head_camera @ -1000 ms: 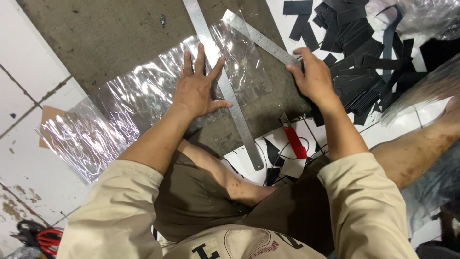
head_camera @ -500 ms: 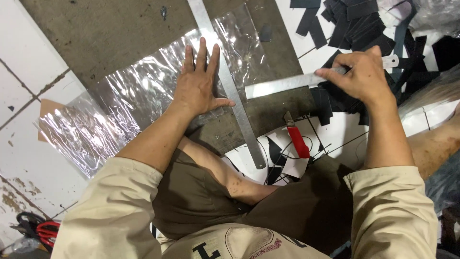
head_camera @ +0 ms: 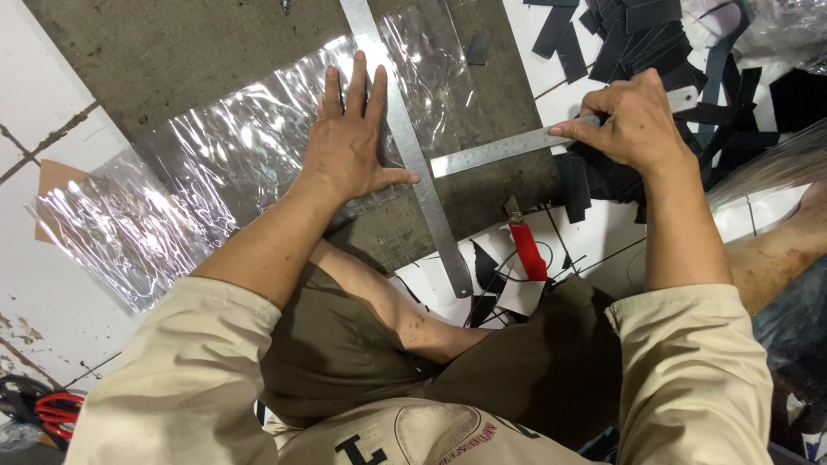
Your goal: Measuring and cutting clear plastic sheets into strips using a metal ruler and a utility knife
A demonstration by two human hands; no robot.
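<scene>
Left hand [head_camera: 349, 146] flat, fingers spread on clear plastic sheet [head_camera: 215, 172], beside long steel ruler [head_camera: 405, 146] — right hand [head_camera: 633, 120] pinches short ruler [head_camera: 495, 151], lying crosswise, tip touching it

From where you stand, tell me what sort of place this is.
Probably a small floor-level craft or cutting workshop. The left hand presses a clear plastic sheet on a worn cutting board, the right hand holds a metal ruler, and black offcuts and a red-handled knife lie nearby.
</scene>
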